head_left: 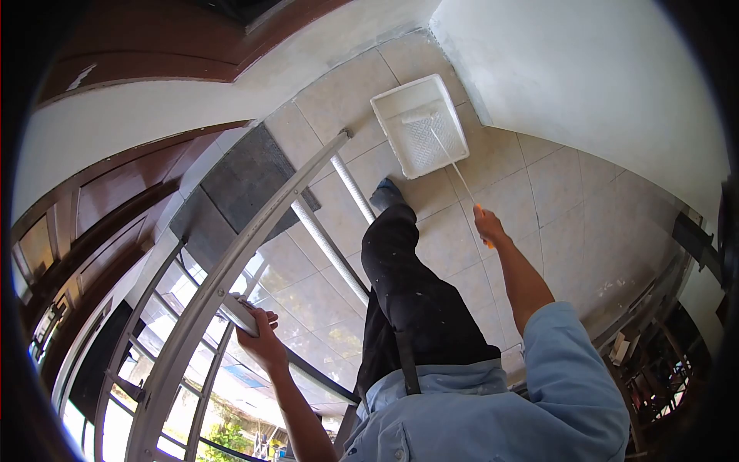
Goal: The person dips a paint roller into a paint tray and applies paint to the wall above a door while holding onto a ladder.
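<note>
My right hand [489, 225] is closed round the orange handle of a paint roller, whose thin rod runs up to the white roller head [420, 115]. That head rests in a white paint tray [397, 154] on the tiled floor. At the lower left, my left hand [263, 336] grips a rung of a metal ladder [258, 223], its fingers wrapped over the rung's end near the side rail.
Dark slabs [246, 181] lie on the floor left of the tray. A white wall [585, 69] rises at the upper right, with brown wooden doors [115, 200] at the left. Assorted items [654, 362] stand at the lower right. My shod foot [386, 192] is beside the ladder.
</note>
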A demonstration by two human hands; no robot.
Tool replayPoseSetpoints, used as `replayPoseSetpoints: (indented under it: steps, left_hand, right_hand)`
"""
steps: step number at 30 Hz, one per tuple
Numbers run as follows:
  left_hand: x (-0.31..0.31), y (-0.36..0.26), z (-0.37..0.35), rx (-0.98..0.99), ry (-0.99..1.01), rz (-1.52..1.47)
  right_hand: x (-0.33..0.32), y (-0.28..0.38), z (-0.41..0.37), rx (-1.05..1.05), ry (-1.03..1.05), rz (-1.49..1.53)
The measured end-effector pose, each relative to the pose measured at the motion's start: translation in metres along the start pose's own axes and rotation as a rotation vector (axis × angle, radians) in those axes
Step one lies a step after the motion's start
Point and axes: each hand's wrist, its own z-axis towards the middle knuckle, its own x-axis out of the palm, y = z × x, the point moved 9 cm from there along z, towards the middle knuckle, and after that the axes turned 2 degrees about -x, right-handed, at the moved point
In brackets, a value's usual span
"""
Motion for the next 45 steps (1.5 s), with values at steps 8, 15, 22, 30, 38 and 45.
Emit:
replayPoseSetpoints:
  steps: [8,15,22,30,38,45]
  left_hand:
    - [0.0,-0.004,0.0,0.033,-0.017,0.004]
    - [0.001,-0.009,-0.002,0.003,-0.043,0.004]
    - [0.0,-0.002,0.001,-0.006,-0.017,-0.018]
    - [0.0,-0.005,-0.001,-0.025,-0.025,-0.011]
    - [-0.001,-0.002,0.0,-0.003,-0.015,-0.014]
    - [0.0,-0.002,0.002,0.02,0.001,-0.027]
  right_hand:
    - [0.015,0.038,0.005,-0.069,-0.047,0.066]
    - [0.001,0.087,0.017,-0.076,-0.084,0.078]
    - [-0.009,0.078,0.021,0.009,-0.024,-0.058]
    - [0.001,0.015,-0.011,0.012,-0.065,-0.083]
    - [0.038,-0.002,-0.009,0.017,-0.025,-0.123]
    - [0.009,0.086,0.017,-0.02,-0.002,0.047]
